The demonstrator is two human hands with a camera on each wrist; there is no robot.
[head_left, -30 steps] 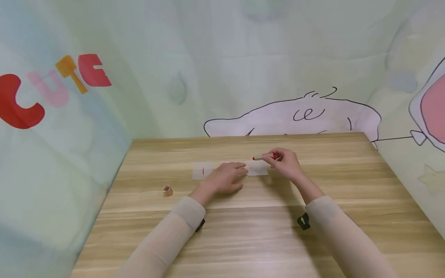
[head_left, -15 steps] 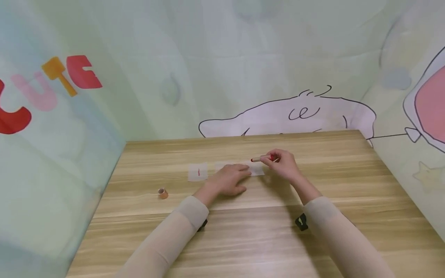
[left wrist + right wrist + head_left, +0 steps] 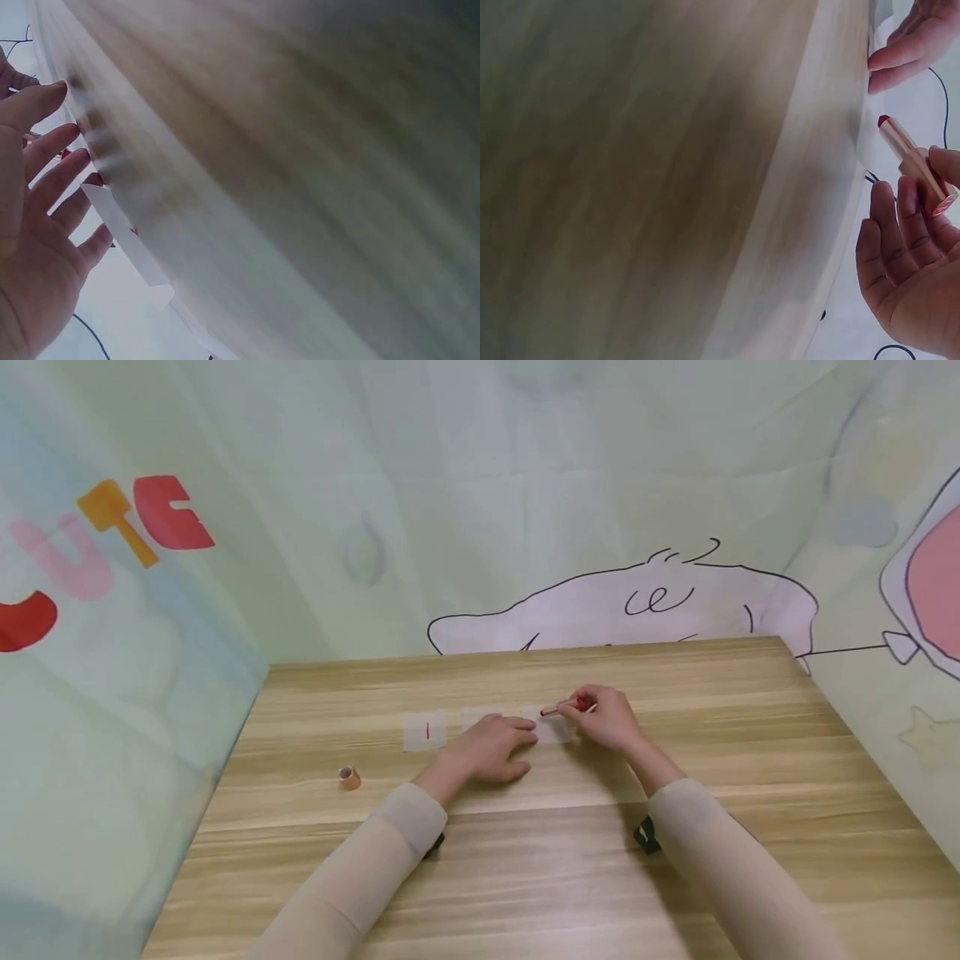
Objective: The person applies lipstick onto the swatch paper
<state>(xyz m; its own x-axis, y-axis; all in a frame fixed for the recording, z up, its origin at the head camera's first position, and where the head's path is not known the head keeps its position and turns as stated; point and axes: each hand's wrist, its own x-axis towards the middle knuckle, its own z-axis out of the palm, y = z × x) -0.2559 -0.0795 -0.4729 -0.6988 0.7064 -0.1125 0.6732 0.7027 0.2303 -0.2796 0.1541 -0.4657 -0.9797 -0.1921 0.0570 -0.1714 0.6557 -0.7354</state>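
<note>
A lipstick [image 3: 917,166] with a red tip and shiny rose-gold tube is pinched between the thumb and fingers of my right hand [image 3: 606,718]. Its tip points left over the right-hand white paper square [image 3: 555,732]; in the right wrist view a small gap shows between tip and surface. My left hand [image 3: 491,750] rests palm down with fingers extended, its fingertips on the left edge of that square. Partly hidden behind the left hand is a middle paper square [image 3: 478,717]. Farther left lies a paper square [image 3: 415,735] bearing one red vertical stroke.
The lipstick's hollow rose-gold cap [image 3: 350,778] stands on the wooden table [image 3: 525,877], left of the left forearm. A black wrist device [image 3: 647,837] shows beneath the right sleeve. A printed curtain [image 3: 480,510] hangs behind the table's far edge.
The right hand has lowered the lipstick slightly, bringing its tip closer over the right-hand paper. The left hand has slid a little onto that paper's edge. The head view has shifted slightly.
</note>
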